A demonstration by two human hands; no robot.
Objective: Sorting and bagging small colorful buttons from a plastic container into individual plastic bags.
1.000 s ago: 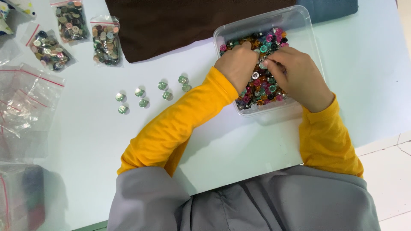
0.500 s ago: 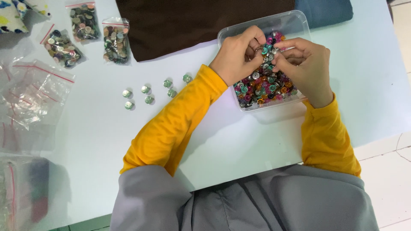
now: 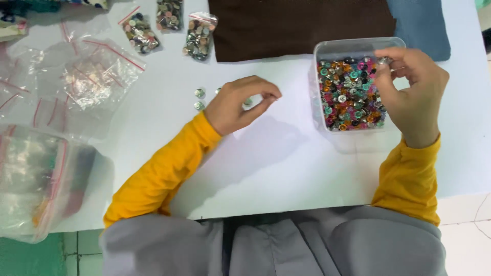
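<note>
Tub: a clear plastic tub sat on the white table, packed with small mixed-colour buttons.
Right hand: the right hand hung over the far right corner of the tub, fingers curled, thumb and forefinger pinched on what looked like one small silvery button; it was too small to be sure.
Left hand: the left hand lay on the table well to the left of the tub, fingers bent in and thumb meeting fingertips in a pinch. Whether anything sat in that pinch could not be told.
Loose buttons: a few silvery loose buttons lay on the table to the left of the tub, just beside the left hand and partly hidden by it.
Sleeves: both arms wore yellow sleeves, the right one ending just below the tub.
Cloths: a dark brown cloth lay beyond the tub and to its left; a blue cloth lay beyond its right corner.
Filled bags: three small filled bags of buttons stood in a row far left of the tub, past the brown cloth.
Empty bags: crumpled clear zip bags with red strips were heaped farther left still.
</note>
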